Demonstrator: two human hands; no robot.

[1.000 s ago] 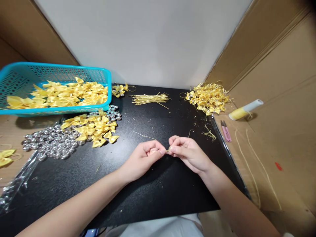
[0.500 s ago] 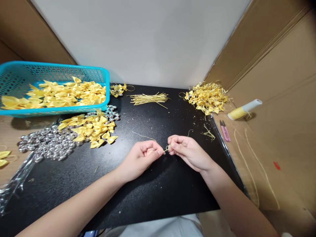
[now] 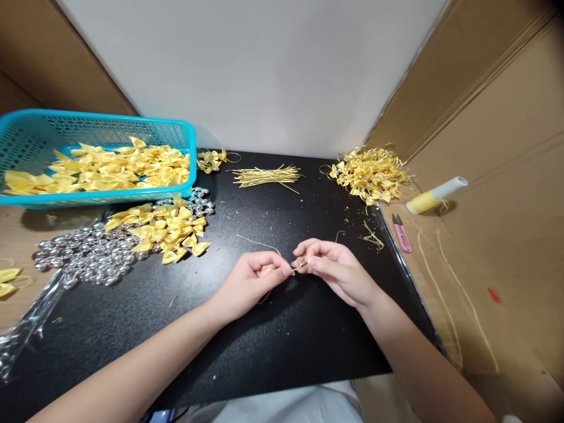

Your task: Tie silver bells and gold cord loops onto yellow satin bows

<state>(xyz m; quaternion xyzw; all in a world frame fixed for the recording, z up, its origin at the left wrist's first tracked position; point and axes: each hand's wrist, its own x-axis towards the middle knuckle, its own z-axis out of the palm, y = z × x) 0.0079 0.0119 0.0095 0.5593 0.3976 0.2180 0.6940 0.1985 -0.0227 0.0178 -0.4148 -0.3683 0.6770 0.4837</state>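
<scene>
The black tabletop (image 3: 264, 352) is the broadest thing here, with the blue basket (image 3: 110, 196) at its far left, full of yellow bows. Just in front of the basket lies a spread of silver beads (image 3: 90, 258), and a pile of loose bows (image 3: 167, 229) sits against and partly over it, beyond the left forearm. At the far right is a heap of looped bows (image 3: 370, 173), well apart from the hands. The left hand (image 3: 253, 282) and right hand (image 3: 337, 273) meet near the middle, both with fingers curled and thumbs pinched in, the fingertips close together. Straight beyond them lies a bundle of gold cords (image 3: 267, 176); off to the right, beside the tabletop, are a pale tube with a yellow band (image 3: 434, 197) and pink-handled snips (image 3: 402, 235). Thinnest of all is the gold cord (image 3: 300, 267), gripped by both hands and bridging the short gap between their fingertips, above the tabletop; it looks looped or knotted at the right fingers, though too small to tell which
</scene>
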